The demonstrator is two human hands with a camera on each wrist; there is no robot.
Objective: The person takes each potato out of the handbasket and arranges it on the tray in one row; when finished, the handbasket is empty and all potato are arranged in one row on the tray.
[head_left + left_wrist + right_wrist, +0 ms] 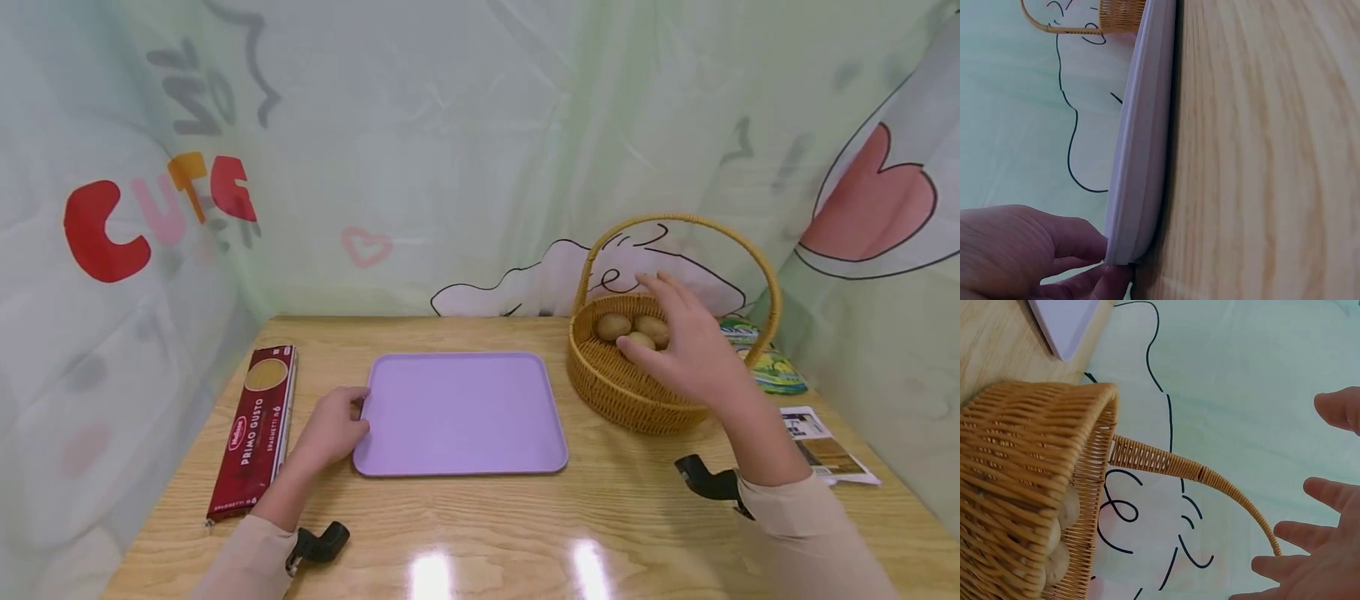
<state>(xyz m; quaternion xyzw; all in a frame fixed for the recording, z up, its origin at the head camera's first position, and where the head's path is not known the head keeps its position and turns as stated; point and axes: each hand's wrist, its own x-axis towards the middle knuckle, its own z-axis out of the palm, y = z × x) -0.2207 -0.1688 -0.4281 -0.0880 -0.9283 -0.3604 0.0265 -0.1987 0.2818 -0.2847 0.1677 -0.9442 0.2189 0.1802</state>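
I have my left hand [330,429] at the near left corner of the flat lilac plastic tray [460,414], fingers curled round its rim so that it stays put on the pale wooden table [480,525]; the left wrist view shows the fingertips [1113,275] pinching that rounded corner against the tabletop. My right hand [693,346] hovers over the round woven wicker basket [622,387], under its arched handle [678,221], with the fingers spread and relaxed, gripping nothing. Below and behind the fingers lie the small brown potatoes [633,331], clustered in the bottom of the basket, just right of the tray; I cannot tell whether a fingertip touches one. The spread reads to me as a hand shaping itself for a round thing. A dark red box of spaghetti [255,429] lies lengthwise just left of my left hand, and a green packet [772,367] and a printed leaflet [821,446] lie to the right of the basket, out of the way.
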